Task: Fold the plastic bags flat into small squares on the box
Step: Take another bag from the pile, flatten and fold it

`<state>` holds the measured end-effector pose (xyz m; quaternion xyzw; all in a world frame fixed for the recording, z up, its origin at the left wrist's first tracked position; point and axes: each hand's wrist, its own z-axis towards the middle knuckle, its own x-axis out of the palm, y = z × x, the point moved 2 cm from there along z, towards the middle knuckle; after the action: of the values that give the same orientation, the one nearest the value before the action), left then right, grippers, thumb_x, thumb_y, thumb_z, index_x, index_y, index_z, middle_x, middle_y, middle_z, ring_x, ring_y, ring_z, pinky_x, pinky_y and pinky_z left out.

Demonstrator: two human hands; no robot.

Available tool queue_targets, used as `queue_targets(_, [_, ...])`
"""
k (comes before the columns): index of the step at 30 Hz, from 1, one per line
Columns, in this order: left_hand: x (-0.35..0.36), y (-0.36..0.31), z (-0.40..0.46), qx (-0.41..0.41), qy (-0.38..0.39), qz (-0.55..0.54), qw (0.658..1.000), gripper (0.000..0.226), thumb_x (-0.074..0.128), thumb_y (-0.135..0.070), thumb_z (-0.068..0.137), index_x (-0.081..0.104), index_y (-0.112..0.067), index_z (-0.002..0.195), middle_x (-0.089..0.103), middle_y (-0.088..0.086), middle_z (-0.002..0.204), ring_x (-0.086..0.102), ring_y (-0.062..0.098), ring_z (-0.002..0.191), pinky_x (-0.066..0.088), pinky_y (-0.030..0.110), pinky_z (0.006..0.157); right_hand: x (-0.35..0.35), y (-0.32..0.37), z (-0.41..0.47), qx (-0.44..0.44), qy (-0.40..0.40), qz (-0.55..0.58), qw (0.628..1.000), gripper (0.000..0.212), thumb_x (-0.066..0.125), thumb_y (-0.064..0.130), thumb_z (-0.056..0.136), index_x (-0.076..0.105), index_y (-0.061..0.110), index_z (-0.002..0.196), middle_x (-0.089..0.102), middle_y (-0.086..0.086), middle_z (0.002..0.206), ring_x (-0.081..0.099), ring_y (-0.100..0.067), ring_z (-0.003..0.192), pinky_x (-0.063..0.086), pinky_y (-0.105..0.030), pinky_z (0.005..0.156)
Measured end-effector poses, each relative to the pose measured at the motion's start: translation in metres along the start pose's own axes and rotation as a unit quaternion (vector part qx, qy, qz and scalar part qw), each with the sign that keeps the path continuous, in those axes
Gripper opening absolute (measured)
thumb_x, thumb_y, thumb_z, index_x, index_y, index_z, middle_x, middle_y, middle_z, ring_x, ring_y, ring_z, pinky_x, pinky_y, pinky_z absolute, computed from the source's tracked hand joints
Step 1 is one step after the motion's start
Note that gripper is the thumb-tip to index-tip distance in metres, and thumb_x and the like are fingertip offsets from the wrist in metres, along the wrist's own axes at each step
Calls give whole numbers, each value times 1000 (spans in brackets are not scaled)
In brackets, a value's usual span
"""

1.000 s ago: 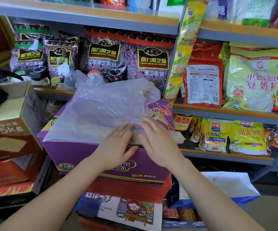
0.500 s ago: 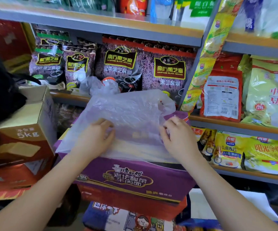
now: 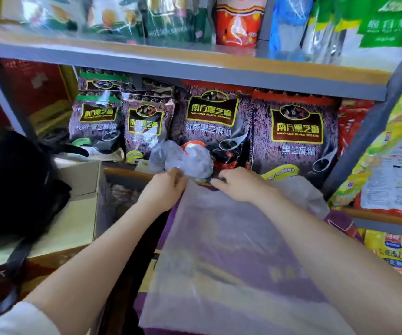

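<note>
Both hands have slid to the bag's (image 3: 231,257) far edge at frame centre; left hand (image 3: 165,189) seemingly pinches it, right hand (image 3: 241,187) presses flat — smoothing before folding.

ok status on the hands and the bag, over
Left hand and right hand at far edge of plastic bag; grip unclear. Bag spread over purple box. Crumpled bag just beyond.

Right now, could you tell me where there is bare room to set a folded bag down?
The open box left of the purple box shows a bare pale flap beside the black bag. The bag covers the purple box; the shelf behind is packed.
</note>
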<state>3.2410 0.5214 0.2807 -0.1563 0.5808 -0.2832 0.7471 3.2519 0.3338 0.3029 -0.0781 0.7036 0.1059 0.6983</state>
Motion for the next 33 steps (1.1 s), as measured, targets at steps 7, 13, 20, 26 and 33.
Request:
queue_targets(7, [13,-8,12,83,134,-137,978,19,61,-29,87,65,-19,102,61,-6,83,54,5,75,37,7,66,4,-9,-26,-8,-53,-33,998,40,38,53,93,59,20,89,56,3,81,58,-22,85,42,-33,62])
queue_targets(13, [20,-13,14,158,197,-70,965,8,67,-26,83,60,-21,82,47,-16,67,44,0,56,36,10,56,5,-19,-42,6,-34,33,999,41,50,56,86,57,19,70,58,2,67,56,-19,69,44,-33,60])
queue_targets(20, [27,-6,16,33,140,-240,960,22,54,-14,91,55,-21,70,50,-7,62,42,6,56,34,12,50,-3,-45,-72,48,-16,155,987,38,62,38,85,43,18,59,49,2,62,46,-14,62,32,-30,58])
queue_targets(26, [19,-5,24,-131,160,-414,886,17,49,-14,93,56,-19,78,54,4,76,49,14,66,39,19,52,-14,-51,-93,94,71,82,990,51,54,50,86,33,13,58,34,-5,59,35,-18,57,23,-33,56])
queue_targets(33, [21,-15,17,-60,132,-344,928,19,64,-14,85,53,-15,69,51,-1,64,47,12,62,40,17,57,-15,-47,-93,33,60,132,989,54,61,38,85,23,16,55,20,-2,58,22,-15,54,17,-31,55])
